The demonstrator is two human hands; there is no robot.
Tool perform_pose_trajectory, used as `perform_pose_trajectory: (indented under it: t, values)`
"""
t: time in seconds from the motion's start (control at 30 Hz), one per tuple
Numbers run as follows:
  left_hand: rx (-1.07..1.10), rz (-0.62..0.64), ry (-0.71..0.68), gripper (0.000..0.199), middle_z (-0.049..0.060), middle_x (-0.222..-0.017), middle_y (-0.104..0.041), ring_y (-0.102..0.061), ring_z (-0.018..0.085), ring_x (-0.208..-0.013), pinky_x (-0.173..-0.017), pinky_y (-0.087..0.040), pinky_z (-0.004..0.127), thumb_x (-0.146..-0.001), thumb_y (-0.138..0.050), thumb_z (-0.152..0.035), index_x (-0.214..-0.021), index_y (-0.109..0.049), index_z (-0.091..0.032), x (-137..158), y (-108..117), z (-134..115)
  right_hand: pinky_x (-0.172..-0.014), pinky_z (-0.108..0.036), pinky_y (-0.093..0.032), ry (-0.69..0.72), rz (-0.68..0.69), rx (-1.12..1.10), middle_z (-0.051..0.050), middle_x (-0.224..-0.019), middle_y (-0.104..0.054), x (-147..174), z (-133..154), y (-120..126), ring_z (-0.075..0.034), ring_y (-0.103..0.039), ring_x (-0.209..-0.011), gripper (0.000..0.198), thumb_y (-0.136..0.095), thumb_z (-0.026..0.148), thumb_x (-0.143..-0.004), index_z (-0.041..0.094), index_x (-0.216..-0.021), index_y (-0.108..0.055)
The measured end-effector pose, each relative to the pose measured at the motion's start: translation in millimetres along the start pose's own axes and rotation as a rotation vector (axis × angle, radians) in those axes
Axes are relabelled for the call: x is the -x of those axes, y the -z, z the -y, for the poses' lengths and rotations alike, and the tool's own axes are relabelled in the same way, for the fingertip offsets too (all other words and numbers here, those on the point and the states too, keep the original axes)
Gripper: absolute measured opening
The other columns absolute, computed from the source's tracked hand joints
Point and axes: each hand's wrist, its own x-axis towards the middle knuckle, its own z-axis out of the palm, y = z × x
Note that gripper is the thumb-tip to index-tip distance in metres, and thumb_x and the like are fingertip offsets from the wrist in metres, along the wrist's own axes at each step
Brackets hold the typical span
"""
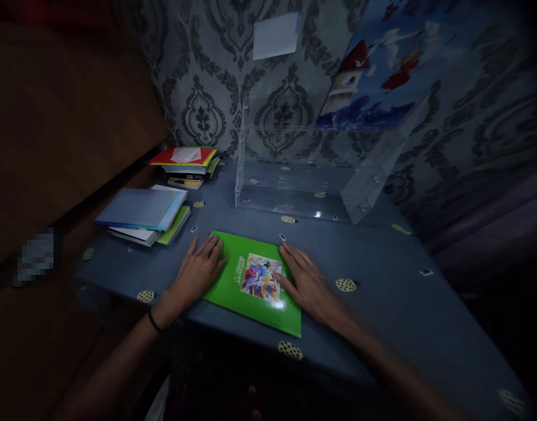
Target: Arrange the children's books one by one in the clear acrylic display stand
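Observation:
A green book [227, 280] with a colourful picture on its cover lies closed on the table in front of me, turned at an angle. My left hand [200, 269] rests along its left edge with the fingers stretched forward, some touching the cover. Across the right edge lies my right hand [307, 283], its thumb apart on the cover picture and its fingers extended toward the far corner. Neither hand is wrapped round the book. The undersides of both hands are hidden.
At the left are a stack of books and notebooks [137, 207] and, behind it, a second stack topped by a red book [180, 155]. A clear plastic stand [294, 199] stands near the wall. The patterned cloth covers the table [382, 251], and a poster [382, 70] hangs behind.

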Motion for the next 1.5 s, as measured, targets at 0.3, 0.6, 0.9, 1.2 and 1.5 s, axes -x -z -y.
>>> perform_pose_trajectory:
  t: [0.3,0.6,0.9,1.2,1.5]
  values:
    - [0.019,0.046,-0.263,0.108,0.021,-0.162,-0.029,-0.019,0.039,-0.153,-0.121,-0.022,0.058,-0.081,-0.052,-0.078,-0.160,-0.014,-0.015,70.7,-0.9,-60.6,-0.107,-0.056,-0.046,-0.026,-0.085,0.000,-0.018,-0.144,-0.053,44.2,20.8,0.2,-0.035,-0.053,-0.128,0.070,-0.040,0.054,-0.100,0.019,-0.159,-0.024]
    - [0.071,0.067,-0.397,0.089,0.014,-0.160,-0.036,-0.027,0.032,-0.151,-0.122,-0.027,0.052,-0.090,-0.066,-0.038,-0.160,-0.013,-0.022,79.1,4.8,-46.6,-0.104,-0.057,-0.052,0.010,0.025,-0.106,-0.013,-0.155,-0.044,114.3,28.7,20.2,-0.035,-0.047,-0.138,0.083,-0.055,0.053,-0.095,0.032,-0.161,-0.011]
    - [0.600,-0.140,-0.391,0.054,0.011,-0.122,-0.073,-0.068,0.026,-0.117,-0.098,-0.054,0.041,-0.095,-0.051,-0.058,-0.136,-0.056,-0.024,60.8,32.5,-44.9,-0.099,-0.053,-0.056,-0.036,-0.041,-0.624,-0.010,-0.142,-0.060,99.8,10.6,46.4,-0.031,-0.061,-0.127,0.040,-0.065,0.049,-0.091,0.035,-0.128,-0.066]
    - [1.212,-0.358,0.154,0.047,-0.001,-0.061,-0.065,-0.058,0.013,-0.057,-0.055,-0.047,0.023,-0.084,-0.065,-0.063,-0.069,-0.068,-0.018,-3.1,101.9,-55.4,-0.089,-0.053,-0.061,-0.260,-0.131,-1.037,-0.008,-0.096,-0.078,14.2,35.9,34.8,-0.030,-0.074,-0.092,0.034,-0.073,0.056,-0.078,0.025,-0.091,-0.078]
    - [1.808,-0.044,0.655,0.039,0.012,-0.085,-0.078,-0.075,0.025,-0.083,-0.078,-0.060,0.036,-0.085,-0.069,-0.048,-0.095,-0.071,-0.011,-57.8,29.9,-35.9,-0.072,-0.036,-0.061,-0.504,-0.123,-1.294,-0.008,-0.096,-0.077,3.9,54.4,40.4,-0.022,-0.073,-0.079,0.057,-0.071,0.063,-0.077,0.018,-0.110,-0.062]
